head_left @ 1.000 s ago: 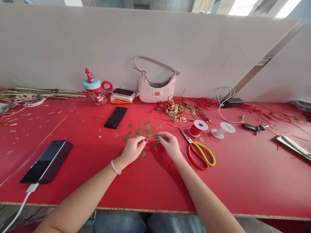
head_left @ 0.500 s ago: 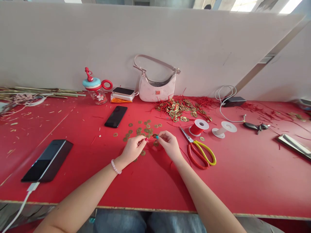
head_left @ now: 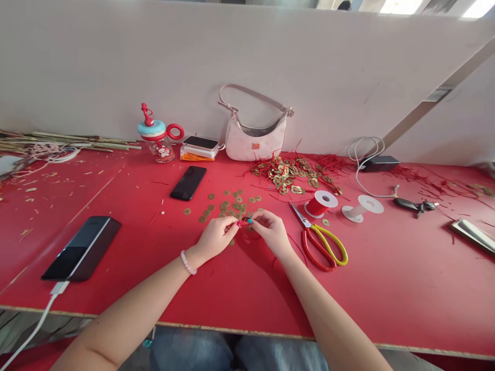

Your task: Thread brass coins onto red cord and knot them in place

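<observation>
My left hand (head_left: 216, 237), with a pink bead bracelet (head_left: 188, 263) at its wrist, is closed in a pinch on a thin red cord. Fingertip to fingertip with it, my right hand (head_left: 273, 233) pinches a small coin (head_left: 245, 219) that the fingers partly cover, the cord running by it. Loose brass coins with holes (head_left: 224, 208) lie scattered just beyond both hands. Right of my right hand are scissors (head_left: 324, 247) with one red and one yellow handle, blades partly apart, and a spool of red cord (head_left: 317, 207).
Behind lie a heap of coins tied with red cord (head_left: 286, 175), a pink handbag (head_left: 255, 139), a cup (head_left: 160, 144) and a phone (head_left: 188, 183). An empty spool (head_left: 361, 208) and keys (head_left: 415, 206) sit right. A plugged-in device (head_left: 83, 250) is at left on the red table (head_left: 216, 304).
My left fingertips have moved right, closer to my right fingertips and the coin. The whole view has shifted slightly. Both hands stay pinched.
</observation>
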Tool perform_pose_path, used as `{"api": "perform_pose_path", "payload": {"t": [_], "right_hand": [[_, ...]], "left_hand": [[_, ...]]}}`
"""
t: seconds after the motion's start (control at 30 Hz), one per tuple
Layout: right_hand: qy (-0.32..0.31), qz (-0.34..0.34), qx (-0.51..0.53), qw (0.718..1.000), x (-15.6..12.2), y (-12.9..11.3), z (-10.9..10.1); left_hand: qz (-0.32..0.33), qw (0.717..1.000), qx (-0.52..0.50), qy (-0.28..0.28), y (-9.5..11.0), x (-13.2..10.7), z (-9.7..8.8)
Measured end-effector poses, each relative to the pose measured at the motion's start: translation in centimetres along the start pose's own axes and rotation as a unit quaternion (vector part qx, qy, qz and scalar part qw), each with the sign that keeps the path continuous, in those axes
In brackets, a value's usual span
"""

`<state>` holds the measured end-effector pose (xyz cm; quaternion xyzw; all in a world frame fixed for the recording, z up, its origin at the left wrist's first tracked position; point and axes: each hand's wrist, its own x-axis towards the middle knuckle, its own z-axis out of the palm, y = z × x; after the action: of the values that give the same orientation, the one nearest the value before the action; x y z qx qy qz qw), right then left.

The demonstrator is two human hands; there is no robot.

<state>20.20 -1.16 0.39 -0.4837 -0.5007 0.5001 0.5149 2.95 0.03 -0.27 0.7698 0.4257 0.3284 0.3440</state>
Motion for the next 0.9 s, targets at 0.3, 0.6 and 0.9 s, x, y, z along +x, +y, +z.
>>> {"api": "perform_pose_path", "payload": {"t": [0.3, 0.6, 0.9], "right_hand": [[0.027, -0.005, -0.025, 0.999, 0.03, 0.14, -0.1], [0.0, -0.013, -0.021, 1.0, -0.21, 0.08, -0.14], [-0.035, -0.053, -0.051, 0.997, -0.22, 0.42, -0.12]], "left_hand": [[-0.009, 1.0, 0.008, -0.009, 0.03, 0.05, -0.01], [-0.027, 1.0, -0.013, 0.009, 0.36, 0.3, -0.21], [-0.043, 0.999, -0.017, 0.02, 0.87, 0.39, -0.4]]}}
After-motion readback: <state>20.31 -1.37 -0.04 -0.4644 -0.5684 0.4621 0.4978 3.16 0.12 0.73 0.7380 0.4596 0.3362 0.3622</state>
